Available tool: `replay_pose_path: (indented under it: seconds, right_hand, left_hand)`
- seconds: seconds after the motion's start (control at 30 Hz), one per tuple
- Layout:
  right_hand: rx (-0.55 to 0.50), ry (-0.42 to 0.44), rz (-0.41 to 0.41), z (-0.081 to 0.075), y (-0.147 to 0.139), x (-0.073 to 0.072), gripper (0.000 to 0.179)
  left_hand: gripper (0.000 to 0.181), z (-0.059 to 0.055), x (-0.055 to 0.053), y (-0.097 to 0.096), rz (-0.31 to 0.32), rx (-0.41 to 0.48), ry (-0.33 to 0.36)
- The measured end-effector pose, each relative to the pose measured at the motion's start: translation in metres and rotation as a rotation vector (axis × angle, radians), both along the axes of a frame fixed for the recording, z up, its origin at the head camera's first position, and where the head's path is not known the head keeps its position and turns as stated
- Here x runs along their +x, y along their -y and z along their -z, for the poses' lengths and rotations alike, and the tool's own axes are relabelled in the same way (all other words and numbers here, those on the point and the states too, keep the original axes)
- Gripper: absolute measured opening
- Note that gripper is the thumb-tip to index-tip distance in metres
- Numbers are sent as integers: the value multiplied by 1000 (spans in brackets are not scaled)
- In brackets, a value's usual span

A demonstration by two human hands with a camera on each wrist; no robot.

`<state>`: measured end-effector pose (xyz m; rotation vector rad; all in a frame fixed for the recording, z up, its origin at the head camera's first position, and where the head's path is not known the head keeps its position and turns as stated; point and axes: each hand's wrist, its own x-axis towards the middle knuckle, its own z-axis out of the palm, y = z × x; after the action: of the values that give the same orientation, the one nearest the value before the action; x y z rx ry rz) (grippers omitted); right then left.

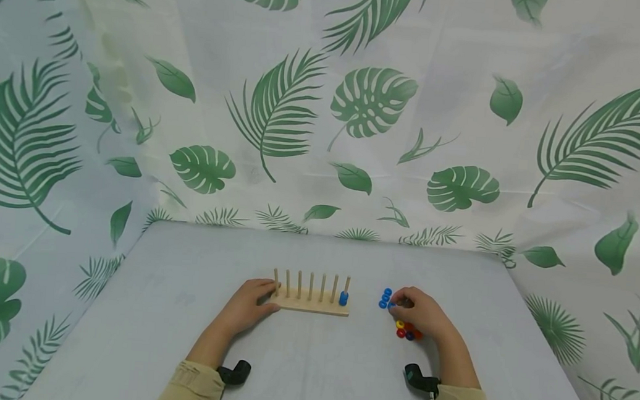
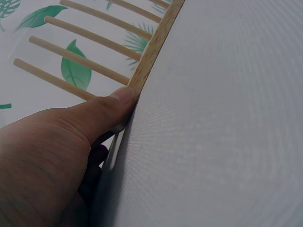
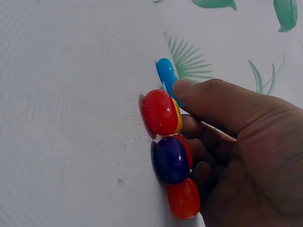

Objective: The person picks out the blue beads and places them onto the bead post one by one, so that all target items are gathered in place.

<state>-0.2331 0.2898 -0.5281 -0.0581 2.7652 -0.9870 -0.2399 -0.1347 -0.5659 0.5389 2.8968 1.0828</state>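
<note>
A wooden peg board (image 1: 312,307) with a row of upright pegs stands mid-table. My left hand (image 1: 245,306) grips its left end, the thumb (image 2: 124,96) against the front edge of the base and the fingers behind. Blue beads (image 1: 343,298) sit low on the rightmost peg. To the right, my right hand (image 1: 425,314) pinches a blue bead (image 1: 392,305) at the table surface, beside several loose blue beads (image 1: 385,296). Under that hand lie a yellow bead (image 1: 400,324), a dark blue bead (image 3: 171,160) and red beads (image 3: 158,112); the palm partly hides the group.
A pale cloth covers the table (image 1: 319,373). Leaf-patterned white curtains (image 1: 315,113) enclose its back and both sides. Black wrist cameras (image 1: 235,372) are strapped on both wrists, near the tan sleeves (image 1: 190,389).
</note>
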Motion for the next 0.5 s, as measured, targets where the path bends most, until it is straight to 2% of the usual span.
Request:
replay_pose_path:
  seconds: [0.3,0.5]
  right_hand:
    - [8,20,8,-4,0,-1,19]
    - [37,17,29,-7,0,-4,21]
  left_hand:
    - [58,1,-1,1,2,-12,22]
    - [57,2,-2,1,7,-7,9]
